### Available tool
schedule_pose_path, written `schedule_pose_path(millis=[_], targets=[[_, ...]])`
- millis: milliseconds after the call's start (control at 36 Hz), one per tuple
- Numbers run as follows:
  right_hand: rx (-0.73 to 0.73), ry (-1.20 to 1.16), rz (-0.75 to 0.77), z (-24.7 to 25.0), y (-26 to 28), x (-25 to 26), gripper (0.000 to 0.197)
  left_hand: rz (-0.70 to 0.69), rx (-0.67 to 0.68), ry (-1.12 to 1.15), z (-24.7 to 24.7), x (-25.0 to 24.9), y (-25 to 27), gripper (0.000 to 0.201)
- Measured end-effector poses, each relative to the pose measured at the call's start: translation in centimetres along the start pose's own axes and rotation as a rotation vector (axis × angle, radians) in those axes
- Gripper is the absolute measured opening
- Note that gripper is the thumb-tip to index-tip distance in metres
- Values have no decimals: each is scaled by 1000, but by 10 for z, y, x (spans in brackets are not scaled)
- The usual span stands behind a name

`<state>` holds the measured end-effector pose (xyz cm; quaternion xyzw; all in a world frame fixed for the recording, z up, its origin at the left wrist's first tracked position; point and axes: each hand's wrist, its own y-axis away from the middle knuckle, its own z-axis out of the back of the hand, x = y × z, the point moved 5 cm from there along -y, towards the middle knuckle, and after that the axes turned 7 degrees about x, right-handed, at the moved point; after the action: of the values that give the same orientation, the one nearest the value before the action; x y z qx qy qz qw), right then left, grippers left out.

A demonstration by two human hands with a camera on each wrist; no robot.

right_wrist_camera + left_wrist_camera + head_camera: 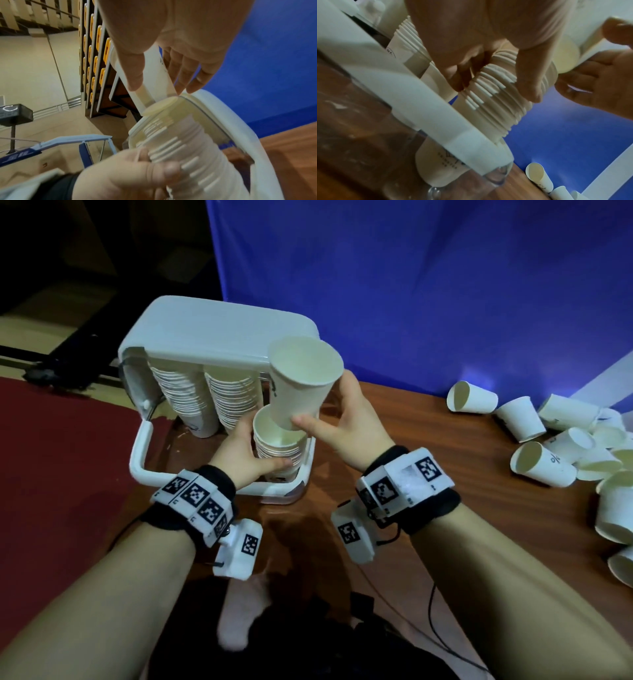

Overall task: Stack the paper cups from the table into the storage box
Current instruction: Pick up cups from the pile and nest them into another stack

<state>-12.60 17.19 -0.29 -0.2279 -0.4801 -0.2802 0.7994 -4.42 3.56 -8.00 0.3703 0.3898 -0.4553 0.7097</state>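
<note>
A white storage box (pixel 137 453) with its lid (pixel 219 333) raised stands at the table's left end. Two tall stacks of paper cups (pixel 209 395) lean inside it at the back. My left hand (pixel 246 453) grips a shorter stack of cups (pixel 279 448) at the box's near right corner; the same stack (pixel 501 102) fills the left wrist view. My right hand (pixel 342 419) pinches a single paper cup (pixel 301 381) near its base, tilted, its bottom just inside the stack's top rim. In the right wrist view the single cup (pixel 154 81) meets the stack (pixel 188 155).
Several loose paper cups (pixel 548 440) lie scattered on the wooden table (pixel 411 508) at the right. A blue backdrop (pixel 445 285) stands behind. A red mat (pixel 61 474) lies left of the box. A black cable (pixel 431 611) trails near the front edge.
</note>
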Motion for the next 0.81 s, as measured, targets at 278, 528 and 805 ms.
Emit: schedule_pose_path(millis=[278, 528, 805], targets=[[-14, 47, -67, -38, -4, -21, 74, -26, 12, 16, 2, 6, -4, 82], [122, 68, -119, -33, 11, -31, 93, -59, 8, -145, 10, -11, 11, 115], [-59, 325, -231, 97, 98, -76, 58, -252, -52, -395, -29, -89, 43, 93]])
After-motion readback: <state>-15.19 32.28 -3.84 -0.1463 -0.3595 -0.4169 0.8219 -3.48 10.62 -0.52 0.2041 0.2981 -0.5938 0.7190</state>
